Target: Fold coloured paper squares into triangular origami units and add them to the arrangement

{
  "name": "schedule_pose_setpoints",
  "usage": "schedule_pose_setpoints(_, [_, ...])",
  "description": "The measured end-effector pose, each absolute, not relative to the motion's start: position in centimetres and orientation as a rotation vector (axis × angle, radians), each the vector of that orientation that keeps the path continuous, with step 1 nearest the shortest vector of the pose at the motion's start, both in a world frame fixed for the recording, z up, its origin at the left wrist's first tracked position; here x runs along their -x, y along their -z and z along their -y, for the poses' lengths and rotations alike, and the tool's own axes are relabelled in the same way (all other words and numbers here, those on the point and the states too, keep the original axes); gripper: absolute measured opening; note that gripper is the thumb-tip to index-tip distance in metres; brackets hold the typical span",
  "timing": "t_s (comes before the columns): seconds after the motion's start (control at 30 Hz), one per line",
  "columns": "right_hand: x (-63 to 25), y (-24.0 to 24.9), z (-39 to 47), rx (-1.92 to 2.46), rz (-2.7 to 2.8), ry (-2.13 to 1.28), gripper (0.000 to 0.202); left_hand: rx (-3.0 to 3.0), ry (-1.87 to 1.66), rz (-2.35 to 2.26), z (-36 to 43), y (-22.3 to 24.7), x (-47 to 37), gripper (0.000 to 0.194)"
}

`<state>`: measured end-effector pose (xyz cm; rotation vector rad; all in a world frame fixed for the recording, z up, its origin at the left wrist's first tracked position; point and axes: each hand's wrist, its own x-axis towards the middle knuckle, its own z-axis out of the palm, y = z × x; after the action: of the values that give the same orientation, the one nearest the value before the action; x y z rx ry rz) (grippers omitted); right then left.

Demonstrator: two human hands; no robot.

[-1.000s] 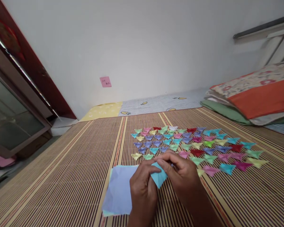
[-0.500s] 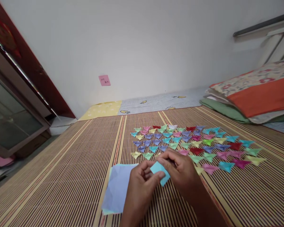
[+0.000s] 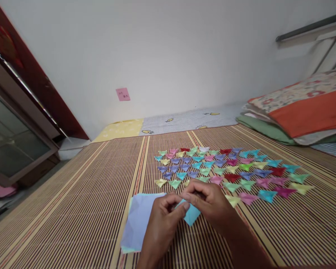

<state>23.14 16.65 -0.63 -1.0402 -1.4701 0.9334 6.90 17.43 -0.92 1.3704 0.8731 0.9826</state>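
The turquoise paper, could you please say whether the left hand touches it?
Touching: the head view shows the left hand, thumb on the turquoise paper.

Home bedroom | striped mat (image 3: 81, 194) | patterned sheet (image 3: 182, 125) | stacked bedding (image 3: 310, 116)

The left hand (image 3: 165, 220) at 6 o'clock and the right hand (image 3: 210, 207) at 5 pinch a folded blue paper (image 3: 192, 215), with a stack of sheets (image 3: 138, 220) at 7, rows of small folded papers (image 3: 220, 171) at 4, and a pink note (image 3: 123, 94) at 10.
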Motion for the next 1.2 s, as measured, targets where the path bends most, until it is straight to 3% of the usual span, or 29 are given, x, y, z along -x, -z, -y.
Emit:
schedule_pose_setpoints(0.37, [-23.2, 0.5, -16.5, 1.092, 1.445, -0.866, 0.029, -1.171, -1.312, -0.89, -17.7, 0.9, -6.4, 0.016])
schedule_pose_setpoints(0.63, [-22.0, 0.1, -16.2, 1.124, 1.655, -0.298, 0.027, -1.17, -1.237, -0.902, -17.6, 0.9, -6.4, 0.022])
schedule_pose_setpoints(0.93, [-21.2, -0.4, -15.9, 1.073, 1.627, -0.325, 0.007, -1.52, -1.318, -1.094, -17.0, 0.3, -6.8, 0.032])
schedule_pose_setpoints(1.2, [-20.8, -1.1, -15.4, 1.102, 1.603, -0.443, 0.018, -1.655, -1.238, -1.124, -17.0, -0.3, -6.8, 0.034])
